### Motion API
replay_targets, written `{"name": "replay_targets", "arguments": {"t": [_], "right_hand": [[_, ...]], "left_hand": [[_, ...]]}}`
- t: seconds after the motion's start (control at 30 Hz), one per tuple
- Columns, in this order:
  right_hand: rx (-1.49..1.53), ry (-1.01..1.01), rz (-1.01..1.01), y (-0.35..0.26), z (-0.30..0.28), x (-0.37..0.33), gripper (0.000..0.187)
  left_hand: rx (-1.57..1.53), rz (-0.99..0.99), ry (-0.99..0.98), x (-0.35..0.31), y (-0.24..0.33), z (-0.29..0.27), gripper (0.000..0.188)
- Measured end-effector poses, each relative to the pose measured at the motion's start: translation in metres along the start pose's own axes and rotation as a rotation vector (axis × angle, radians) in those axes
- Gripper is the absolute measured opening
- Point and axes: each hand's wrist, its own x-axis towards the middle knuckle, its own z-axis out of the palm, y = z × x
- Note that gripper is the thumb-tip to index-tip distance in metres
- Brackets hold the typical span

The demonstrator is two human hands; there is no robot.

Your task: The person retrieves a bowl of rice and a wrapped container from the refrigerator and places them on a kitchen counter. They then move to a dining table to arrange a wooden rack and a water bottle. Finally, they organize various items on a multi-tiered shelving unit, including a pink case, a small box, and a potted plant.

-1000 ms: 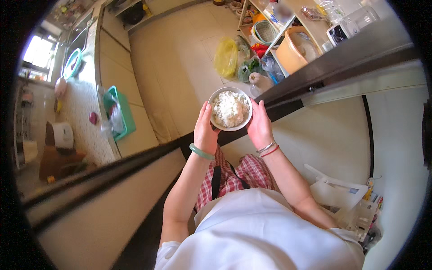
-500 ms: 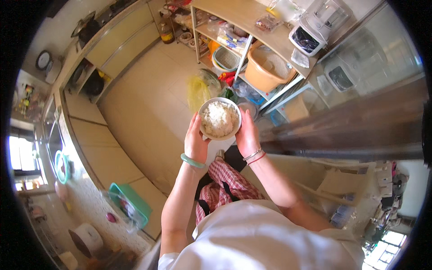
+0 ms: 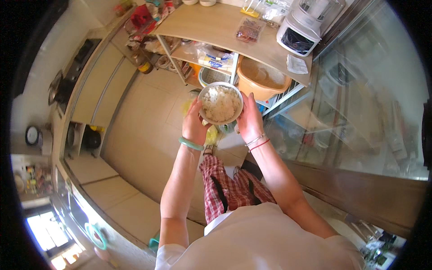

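Held out in front of me is a white bowl (image 3: 220, 122) heaped with cooked white rice (image 3: 220, 102). My left hand (image 3: 196, 125), with a green bangle on its wrist, grips the bowl's left side. On the opposite side my right hand (image 3: 250, 119) cups the rim, a silver bracelet and a red cord around that wrist. Both hands are closed on the bowl, which sits level between them. Some fingertips are hidden beneath it.
Ahead stands a wooden-topped shelf table (image 3: 202, 22) carrying a blender-like appliance (image 3: 299, 33) and a packaged food tray (image 3: 249, 30). An orange tub (image 3: 258, 92) is on its lower shelf. Glass sliding doors (image 3: 355, 117) are at right, a counter (image 3: 67, 180) at left. Yellow plastic bags (image 3: 210, 135) lie on the floor.
I have moved forward with the bowl, so the shelf table and orange tub are closer. My view has turned somewhat, and the glass doors fill more of the right side. Both hands keep their hold.
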Motion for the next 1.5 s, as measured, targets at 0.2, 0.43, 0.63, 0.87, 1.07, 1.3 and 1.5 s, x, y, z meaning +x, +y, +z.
{"name": "replay_targets", "arguments": {"t": [0.2, 0.43, 0.63, 0.87, 1.07, 1.3, 1.5], "right_hand": [[0.054, 0.081, -0.041, -0.042, 0.039, 0.126, 0.063], [0.024, 0.069, -0.079, -0.062, 0.06, 0.29, 0.062], [0.071, 0.101, -0.12, -0.062, 0.058, 0.376, 0.06], [0.226, 0.174, -0.194, -0.062, 0.053, 0.417, 0.047], [0.223, 0.142, -0.228, -0.065, 0.049, 0.426, 0.043], [0.214, 0.164, -0.229, -0.068, 0.05, 0.417, 0.058], [0.294, 0.118, -0.218, -0.077, 0.035, 0.349, 0.077]], "left_hand": [[0.091, -0.089, -0.081, 0.137, 0.073, 0.05, 0.047], [0.088, -0.067, -0.189, 0.322, 0.114, 0.076, 0.042], [0.253, -0.115, -0.091, 0.415, 0.132, 0.099, 0.045], [0.436, -0.125, -0.15, 0.461, 0.139, 0.125, 0.046], [0.466, -0.094, -0.156, 0.471, 0.139, 0.138, 0.047], [0.296, -0.001, -0.134, 0.46, 0.128, 0.128, 0.051], [0.043, 0.055, -0.166, 0.379, 0.088, 0.105, 0.053]]}}
